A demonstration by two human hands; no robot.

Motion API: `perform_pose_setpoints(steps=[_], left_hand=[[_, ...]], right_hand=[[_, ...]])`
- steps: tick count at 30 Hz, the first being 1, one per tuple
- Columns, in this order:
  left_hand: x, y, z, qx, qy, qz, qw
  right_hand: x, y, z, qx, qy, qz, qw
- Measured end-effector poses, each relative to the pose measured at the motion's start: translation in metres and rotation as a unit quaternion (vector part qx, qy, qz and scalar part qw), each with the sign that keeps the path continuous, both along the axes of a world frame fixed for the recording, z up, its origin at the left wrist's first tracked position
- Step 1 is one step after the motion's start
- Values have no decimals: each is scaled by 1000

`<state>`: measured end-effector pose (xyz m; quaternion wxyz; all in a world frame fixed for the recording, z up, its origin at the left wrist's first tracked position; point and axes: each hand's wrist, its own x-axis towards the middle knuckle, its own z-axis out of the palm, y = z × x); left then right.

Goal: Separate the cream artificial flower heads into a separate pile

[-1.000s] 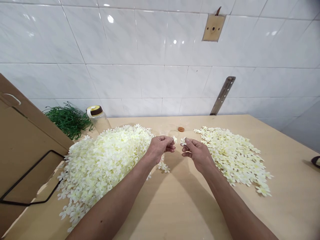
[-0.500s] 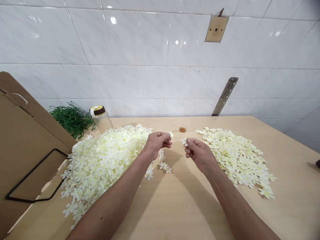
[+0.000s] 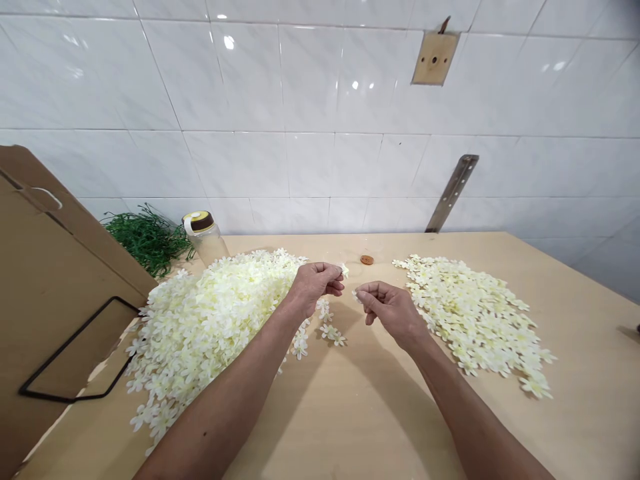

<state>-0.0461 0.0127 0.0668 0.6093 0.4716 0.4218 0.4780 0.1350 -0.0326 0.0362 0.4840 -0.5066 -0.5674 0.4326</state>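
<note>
My left hand (image 3: 319, 284) is closed in a pinch on a small white artificial flower (image 3: 345, 271), whose petals stick out past the fingertips. Lower and to the right, my right hand (image 3: 385, 305) pinches another white flower (image 3: 356, 296), mostly hidden by the fingers. The two hands are apart, held above the table. A high heap of white and pale yellow flowers (image 3: 215, 313) lies to the left, partly behind my left forearm. Several loose flowers (image 3: 330, 332) rest on the table below my left hand. A flatter spread of flowers (image 3: 475, 313) lies to the right.
A cardboard box (image 3: 60, 287) with a black wire frame (image 3: 47, 360) stands at the left. Behind the heap are green artificial stems (image 3: 147, 239) and a bottle (image 3: 207, 243). A small orange-brown disc (image 3: 367, 260) lies near the wall; a metal bracket (image 3: 453, 193) is on the tiles.
My right hand has moved left and slightly down, closer to my left hand, and its flower is now more hidden. My left hand has stayed almost in place.
</note>
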Motion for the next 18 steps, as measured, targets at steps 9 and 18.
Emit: perform_pose_setpoints(steps=[9,18], left_hand=[[0,-2,3,6,6,-9,1000],[-3,0,7,6,6,5,1000]], right_hand=[[0,0,-2,20,-58,0,998],[5,7,-20,43,-186,-22,981]])
